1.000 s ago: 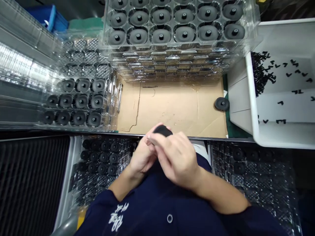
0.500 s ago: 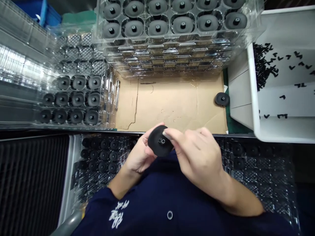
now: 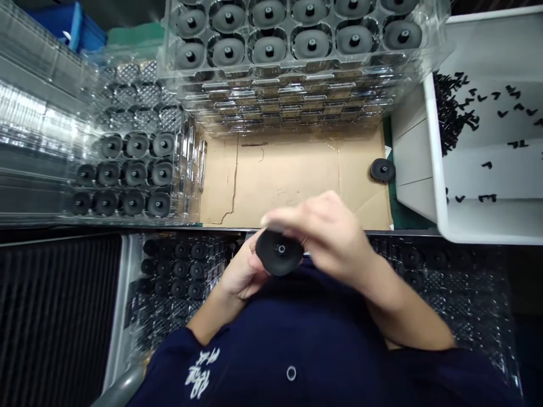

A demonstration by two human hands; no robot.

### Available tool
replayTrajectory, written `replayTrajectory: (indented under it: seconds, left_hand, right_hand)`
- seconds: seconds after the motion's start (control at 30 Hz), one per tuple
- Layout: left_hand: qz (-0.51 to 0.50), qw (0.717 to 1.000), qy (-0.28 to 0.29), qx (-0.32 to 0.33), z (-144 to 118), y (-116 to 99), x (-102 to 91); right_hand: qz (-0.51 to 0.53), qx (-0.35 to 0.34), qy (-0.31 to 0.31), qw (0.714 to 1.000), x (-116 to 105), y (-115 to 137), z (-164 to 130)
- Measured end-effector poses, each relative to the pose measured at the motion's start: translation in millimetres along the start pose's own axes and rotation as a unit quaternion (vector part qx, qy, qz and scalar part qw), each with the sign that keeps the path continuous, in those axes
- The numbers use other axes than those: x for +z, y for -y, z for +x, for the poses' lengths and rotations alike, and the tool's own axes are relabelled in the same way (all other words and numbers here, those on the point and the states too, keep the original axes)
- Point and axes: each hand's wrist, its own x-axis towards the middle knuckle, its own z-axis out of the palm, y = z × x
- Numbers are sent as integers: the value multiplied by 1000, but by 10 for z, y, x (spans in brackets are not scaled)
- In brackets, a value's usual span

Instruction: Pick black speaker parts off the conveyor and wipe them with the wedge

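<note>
A round black disc (image 3: 279, 261) with a small ringed stub at its centre is held in front of my chest. My left hand (image 3: 241, 271) grips it from the left side and underneath, thumb at its lower left rim. Over its upper rim curve the fingers of my right hand (image 3: 328, 237), slightly smeared by motion and touching the edge. The right thumb is mostly hidden. A similar black disc (image 3: 382, 170) lies alone at the right end of the cardboard (image 3: 292, 175).
Stacked clear trays (image 3: 271, 70) with several black discs stand at the back. Another partly filled clear tray (image 3: 180, 169) is at left. A white bin (image 3: 439, 169) with small black angled pieces (image 3: 452, 116) stands at right. More trays (image 3: 176, 265) sit below the table edge.
My right hand has moved left and up over the disc's upper rim, from its upper right side. The disc has shifted slightly down and tilted, still in my left hand.
</note>
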Motion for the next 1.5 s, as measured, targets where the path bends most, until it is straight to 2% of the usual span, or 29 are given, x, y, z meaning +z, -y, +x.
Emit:
replayTrajectory:
  seconds: [0.07, 0.13, 0.27, 0.33, 0.37, 0.43, 0.5, 0.57, 0.63, 0.73, 0.77, 0.8, 0.9, 0.97, 1.03, 1.13, 1.23, 1.3, 1.37, 1.43, 1.5]
  left_hand:
    - [-26, 999, 19, 22, -13, -19, 13]
    - [-46, 997, 29, 49, -16, -35, 15]
    - [-32, 996, 19, 85, 19, -12, -20]
    - [-12, 994, 10, 108, 42, 16, -36]
    - [-2, 993, 4, 122, 52, 30, -35]
    - [17, 989, -11, 149, 67, 51, -16]
    - [35, 983, -34, 176, 82, 65, 15]
    - [50, 974, -59, 211, 98, 76, 28]
    - [67, 961, -78, 256, 113, 89, 3]
    - [86, 945, -97, 299, 116, 122, -79]
    - [91, 942, -105, 304, 111, 135, -99]
    - [94, 941, -112, 307, 105, 147, -108]
    - [101, 939, -120, 306, 93, 157, -70]
    - [93, 942, -104, 304, 95, 134, -33]
    - [71, 950, -89, 291, 95, 95, -27]
    - [29, 966, -89, 241, 74, 39, -76]
    - [1, 976, -76, 206, 45, 27, -103]
    - [-4, 980, -58, 191, 33, 44, -76]
    - [0, 983, -52, 178, 24, 64, -32]
    - [10, 984, -51, 168, 13, 74, -8]
    - [21, 987, -44, 153, 5, 69, -24]
  right_hand:
    - [17, 138, 3, 990, 11, -174, -86]
    - [68, 240, 14, 968, 76, -312, -244]
    - [195, 327, 85, 921, 278, -404, -609]
    - [193, 367, 68, 907, 302, -358, -671]
    - [179, 380, 39, 907, 284, -309, -651]
    - [144, 362, -44, 920, 212, -164, -522]
    - [112, 277, -107, 948, 156, 11, -332]
    - [79, 177, -128, 973, 161, 151, -168]
    - [54, 125, -101, 985, 202, 206, -87]
    - [60, 135, -4, 989, 214, 165, -97]
    - [62, 146, 7, 987, 200, 153, -107]
    - [59, 155, -8, 986, 182, 153, -109]
    - [42, 135, -110, 984, 165, 237, -72]
    - [62, 120, -114, 984, 195, 294, -67]
    - [125, 152, -53, 979, 244, 266, -146]
    - [243, 269, 22, 932, 317, 18, -423]
    - [260, 387, -13, 884, 334, -267, -658]
    - [223, 408, -53, 884, 283, -304, -657]
    - [178, 355, -97, 913, 207, -175, -525]
    - [123, 229, -116, 959, 164, 50, -339]
    - [64, 93, -107, 988, 187, 255, -191]
